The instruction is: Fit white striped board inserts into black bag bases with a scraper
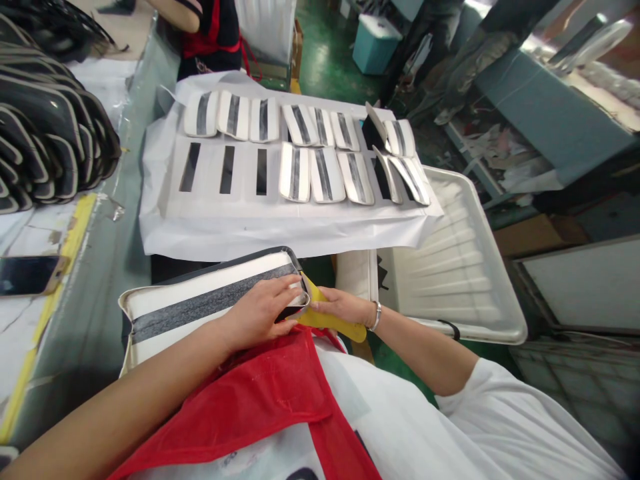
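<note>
A large white cushion-like piece with a dark grey stripe (190, 308) and dark edging lies across my front, its right end against my red apron. My left hand (263, 307) rests over that right end, fingers curled around its edge and corner. My right hand (345, 307) grips a flat yellow tool (356, 331), something like a scraper or shoehorn. The tool's far end meets the dark edging at the corner, close to my left fingertips. Whether its tip is tucked inside the edging is hidden.
Beyond is a white-covered table (225, 230) with several smaller white striped pieces (295, 175). A stack of dark panels (45, 127) and a phone (30, 275) are on the left bench. A white plastic tub (450, 233) stands right. Another person (210, 30) is at the back.
</note>
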Demonstrator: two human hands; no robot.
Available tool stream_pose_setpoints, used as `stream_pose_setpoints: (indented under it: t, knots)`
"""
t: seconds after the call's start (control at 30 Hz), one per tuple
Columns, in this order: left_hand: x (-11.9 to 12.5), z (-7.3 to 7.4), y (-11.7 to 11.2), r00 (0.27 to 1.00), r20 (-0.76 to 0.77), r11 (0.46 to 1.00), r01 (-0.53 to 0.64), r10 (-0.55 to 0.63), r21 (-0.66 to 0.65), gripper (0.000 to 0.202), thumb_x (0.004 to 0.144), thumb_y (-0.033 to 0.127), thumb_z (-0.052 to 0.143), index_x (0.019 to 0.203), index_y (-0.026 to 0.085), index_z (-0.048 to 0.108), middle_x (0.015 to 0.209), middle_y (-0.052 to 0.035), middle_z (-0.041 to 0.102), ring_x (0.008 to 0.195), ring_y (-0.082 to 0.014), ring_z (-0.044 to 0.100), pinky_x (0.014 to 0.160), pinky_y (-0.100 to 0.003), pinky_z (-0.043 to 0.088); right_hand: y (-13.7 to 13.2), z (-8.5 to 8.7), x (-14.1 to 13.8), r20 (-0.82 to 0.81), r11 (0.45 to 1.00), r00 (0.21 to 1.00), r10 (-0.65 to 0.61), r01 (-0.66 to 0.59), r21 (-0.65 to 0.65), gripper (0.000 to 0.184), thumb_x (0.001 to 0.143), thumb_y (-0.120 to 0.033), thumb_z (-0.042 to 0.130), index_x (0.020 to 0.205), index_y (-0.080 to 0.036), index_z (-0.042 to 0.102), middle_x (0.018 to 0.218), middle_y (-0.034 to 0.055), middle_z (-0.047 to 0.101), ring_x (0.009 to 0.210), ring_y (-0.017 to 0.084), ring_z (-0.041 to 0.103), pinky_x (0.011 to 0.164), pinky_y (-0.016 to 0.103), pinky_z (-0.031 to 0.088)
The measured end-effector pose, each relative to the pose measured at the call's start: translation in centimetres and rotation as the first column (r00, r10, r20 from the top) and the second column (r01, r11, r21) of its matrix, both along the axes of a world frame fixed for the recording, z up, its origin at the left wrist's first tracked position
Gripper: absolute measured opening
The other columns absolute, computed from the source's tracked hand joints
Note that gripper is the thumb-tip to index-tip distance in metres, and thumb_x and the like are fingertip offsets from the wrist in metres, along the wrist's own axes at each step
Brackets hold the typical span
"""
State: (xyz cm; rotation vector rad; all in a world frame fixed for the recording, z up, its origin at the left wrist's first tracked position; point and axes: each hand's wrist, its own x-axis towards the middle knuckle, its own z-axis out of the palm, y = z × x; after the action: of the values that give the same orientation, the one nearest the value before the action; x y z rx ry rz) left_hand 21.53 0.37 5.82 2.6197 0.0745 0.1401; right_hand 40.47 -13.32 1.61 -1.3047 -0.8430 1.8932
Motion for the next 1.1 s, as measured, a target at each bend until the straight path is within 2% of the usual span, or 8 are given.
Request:
stream_pose_setpoints:
  t: [0.1, 0.23, 0.53, 0.7, 0.8, 0.9, 1.0, 1.1]
  knots:
    - [0.7, -0.4, -0.1, 0.997, -0.029, 0.986, 0.071, -0.067, 0.151, 0.059, 0.075, 0.046, 0.062, 0.123, 0.013, 0.051, 0.133, -0.0138, 0.048, 0.121, -0.0305, 0.042, 0.099, -0.046, 0.037, -0.5, -0.4, 0.4, 0.061, 1.000, 0.998, -0.015, 0.016, -0.021, 0.039, 0.082, -0.045, 0.058, 0.103, -0.013, 0.051, 0.080, 0.0022, 0.059, 0.059, 0.009, 0.055, 0.048, 0.017, 0.046]
    - [1.0, -1.2, -0.3, 0.999, -0.010, 0.969, 0.040, -0.039, 0.245, 0.067, 0.077, 0.052, 0.057, 0.130, 0.013, 0.046, 0.134, -0.0134, 0.049, 0.122, -0.0312, 0.042, 0.100, -0.050, 0.030, -2.4, -1.0, 0.8, 0.050, 0.993, 0.998, -0.037, 0.042, -0.112, 0.039, 0.082, -0.045, 0.059, 0.097, -0.010, 0.052, 0.079, 0.0051, 0.061, 0.058, 0.010, 0.055, 0.046, 0.017, 0.043]
    - [1.5, -1.3, 0.4, 0.997, -0.037, 0.966, 0.075, -0.068, 0.247, 0.063, 0.077, 0.056, 0.056, 0.128, 0.019, 0.051, 0.131, -0.0101, 0.052, 0.123, -0.0318, 0.042, 0.107, -0.055, 0.016, -3.6, -0.1, 0.9, 0.034, 0.996, 0.997, -0.066, 0.068, -0.060, 0.040, 0.079, -0.047, 0.062, 0.095, -0.011, 0.056, 0.079, 0.0041, 0.063, 0.060, 0.010, 0.056, 0.049, 0.016, 0.044]
    - [1.2, -1.7, -0.2, 0.999, -0.033, 0.971, 0.020, -0.013, 0.238, 0.063, 0.077, 0.053, 0.057, 0.129, 0.019, 0.050, 0.133, -0.0108, 0.050, 0.125, -0.0325, 0.041, 0.107, -0.058, 0.016, -2.8, -1.4, 1.0, -0.110, 0.993, 0.987, -0.121, 0.122, 0.000, 0.047, 0.074, -0.045, 0.068, 0.102, -0.010, 0.054, 0.081, 0.0034, 0.063, 0.059, 0.010, 0.057, 0.049, 0.018, 0.046]
    - [1.0, -1.7, -0.1, 0.998, -0.057, 0.976, 0.027, -0.014, 0.218, 0.066, 0.076, 0.059, 0.053, 0.129, 0.019, 0.049, 0.135, -0.0101, 0.048, 0.127, -0.0316, 0.038, 0.108, -0.055, 0.015, -3.1, -3.2, 1.2, -0.294, 0.951, 0.909, -0.297, 0.308, -0.007, 0.047, 0.072, -0.048, 0.068, 0.099, -0.013, 0.052, 0.059, -0.0047, 0.053, 0.039, 0.004, 0.043, 0.034, 0.014, 0.034]
    - [1.1, -1.4, 0.5, 0.998, -0.067, 0.971, 0.016, 0.000, 0.237, 0.079, 0.074, 0.065, 0.051, 0.134, 0.016, 0.042, 0.143, -0.0116, 0.038, 0.132, -0.0321, 0.029, 0.109, -0.054, 0.014, -3.3, -5.4, 0.9, -0.469, 0.858, 0.735, -0.490, 0.503, -0.106, 0.053, 0.070, -0.056, 0.066, 0.100, -0.016, 0.050, 0.048, -0.0113, 0.037, 0.032, 0.002, 0.024, 0.030, 0.012, 0.020]
    - [1.5, -1.0, 1.3, 0.998, -0.064, 0.960, 0.026, -0.009, 0.277, 0.087, 0.073, 0.067, 0.050, 0.139, 0.013, 0.034, 0.144, -0.0148, 0.033, 0.134, -0.0328, 0.025, 0.109, -0.057, 0.005, -3.2, -7.0, 0.1, -0.579, 0.830, 0.618, -0.532, 0.517, -0.210, 0.065, 0.065, -0.057, 0.070, 0.113, -0.020, 0.045, 0.056, -0.0114, 0.038, 0.035, 0.000, 0.018, 0.032, 0.012, 0.015]
    - [1.9, -1.0, 2.0, 0.988, -0.107, 0.951, 0.136, -0.111, 0.277, 0.087, 0.073, 0.069, 0.049, 0.138, 0.014, 0.035, 0.142, -0.0159, 0.037, 0.133, -0.0311, 0.029, 0.110, -0.055, 0.000, -3.0, -7.6, -0.6, -0.611, 0.837, 0.591, -0.526, 0.490, -0.246, 0.067, 0.067, -0.053, 0.070, 0.120, -0.025, 0.040, 0.066, -0.0091, 0.045, 0.037, -0.001, 0.019, 0.034, 0.011, 0.012]
